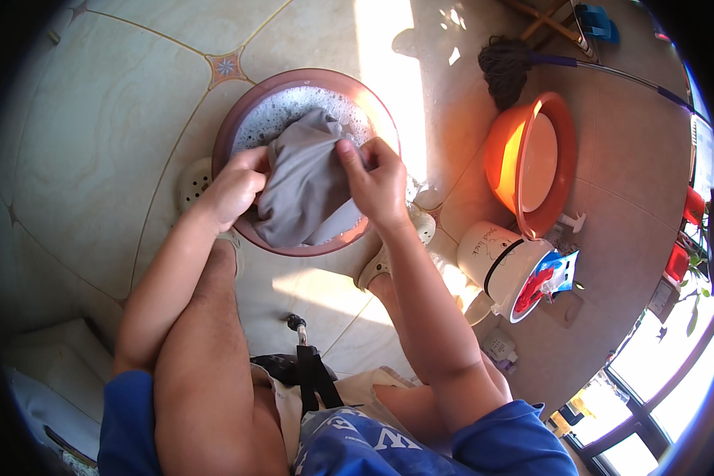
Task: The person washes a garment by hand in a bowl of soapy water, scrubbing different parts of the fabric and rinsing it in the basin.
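A wet grey cloth, perhaps a garment [309, 178], is stretched between my two hands over a reddish-pink plastic basin [229, 128]. My left hand [236, 189] grips its left edge, with the fingertips hidden behind the fabric. On the right side, my right hand [376, 177] pinches the cloth with the thumb on top. White soap suds [268, 122] cover the water behind the cloth. The cloth's lower part hangs down to the near rim of the basin.
An orange basin [503, 160] leans on its side against the wall at right. Near it stand a white bucket [482, 253] holding colourful packets, a spray bottle [571, 222] and a white bottle [500, 345]. A dark mop head [504, 68] lies farther back. My clogs [373, 268] flank the pink basin.
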The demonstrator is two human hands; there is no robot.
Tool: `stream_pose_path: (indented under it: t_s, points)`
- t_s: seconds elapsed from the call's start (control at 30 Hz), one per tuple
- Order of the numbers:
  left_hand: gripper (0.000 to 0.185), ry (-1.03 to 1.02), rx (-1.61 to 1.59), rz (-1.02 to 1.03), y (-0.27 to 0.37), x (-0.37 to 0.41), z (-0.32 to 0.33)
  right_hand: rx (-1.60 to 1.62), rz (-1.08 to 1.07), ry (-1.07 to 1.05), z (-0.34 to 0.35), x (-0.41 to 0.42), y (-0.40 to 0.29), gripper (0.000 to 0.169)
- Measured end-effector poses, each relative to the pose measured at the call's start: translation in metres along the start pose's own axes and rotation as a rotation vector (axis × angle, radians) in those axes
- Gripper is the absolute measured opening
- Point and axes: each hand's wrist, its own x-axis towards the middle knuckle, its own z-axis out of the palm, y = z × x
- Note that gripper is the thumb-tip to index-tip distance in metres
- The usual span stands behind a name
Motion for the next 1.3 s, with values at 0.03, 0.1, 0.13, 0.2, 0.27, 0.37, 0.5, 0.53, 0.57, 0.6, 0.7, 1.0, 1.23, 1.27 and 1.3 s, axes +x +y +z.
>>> stream_pose_path:
  t_s: [0.03, 0.1, 0.13, 0.2, 0.27, 0.37, 0.5, 0.53, 0.57, 0.6, 0.7, 1.0, 1.23, 1.27, 1.3]
  points:
    - [0.024, 0.066, 0.122, -0.068, 0.011, -0.004, -0.005, 0.053, 0.004, 0.041, -0.007, 0.004, 0.005, 0.043]
    - [0.005, 0.314, 0.333, -0.010, 0.012, -0.003, -0.014, -0.048, -0.105, 0.186, -0.022, 0.006, 0.006, 0.040]
    - [0.006, 0.367, 0.348, 0.092, 0.015, -0.002, -0.017, -0.128, -0.229, 0.198, -0.028, 0.010, 0.012, 0.037]
    - [0.005, 0.377, 0.410, 0.227, 0.018, -0.001, -0.023, -0.135, -0.212, 0.199, -0.025, 0.014, 0.010, 0.034]
    - [0.002, 0.244, 0.209, 0.280, 0.020, 0.004, -0.024, -0.087, -0.100, 0.159, -0.022, 0.014, 0.005, 0.020]
    - [0.013, 0.054, -0.322, 0.097, 0.035, 0.013, -0.011, 0.750, 0.598, -0.019, -0.016, 0.025, 0.018, 0.021]
    - [0.037, -0.007, -0.324, -0.086, 0.033, 0.027, 0.000, 0.353, 0.682, -0.207, 0.016, 0.027, 0.001, 0.046]
    - [0.040, 0.122, 0.014, -0.021, 0.022, 0.032, 0.006, 0.329, 0.625, -0.214, 0.024, 0.029, 0.007, 0.046]
    - [0.044, 0.247, 0.354, 0.046, 0.012, 0.038, 0.014, 0.305, 0.568, -0.221, 0.033, 0.032, 0.018, 0.047]
    - [0.050, 0.323, 0.606, 0.130, 0.006, 0.045, 0.020, 0.279, 0.516, -0.226, 0.040, 0.033, 0.032, 0.049]
    - [0.031, 0.388, 0.878, 0.316, -0.028, 0.070, 0.007, 0.036, 0.345, -0.072, 0.058, 0.040, 0.052, 0.047]
    - [0.038, 0.591, 1.156, 0.021, -0.042, 0.092, -0.002, -0.241, 0.316, -0.004, 0.096, 0.030, 0.064, 0.055]
    - [0.038, 0.499, 1.159, -0.028, -0.061, 0.106, -0.014, -0.055, 0.571, -0.422, 0.117, 0.036, 0.099, 0.061]
    - [0.032, 0.525, 1.163, 0.002, -0.064, 0.107, -0.014, -0.052, 0.555, -0.457, 0.116, 0.036, 0.099, 0.063]
    - [0.033, 0.527, 1.167, 0.021, -0.072, 0.108, -0.020, -0.049, 0.529, -0.499, 0.115, 0.037, 0.095, 0.065]
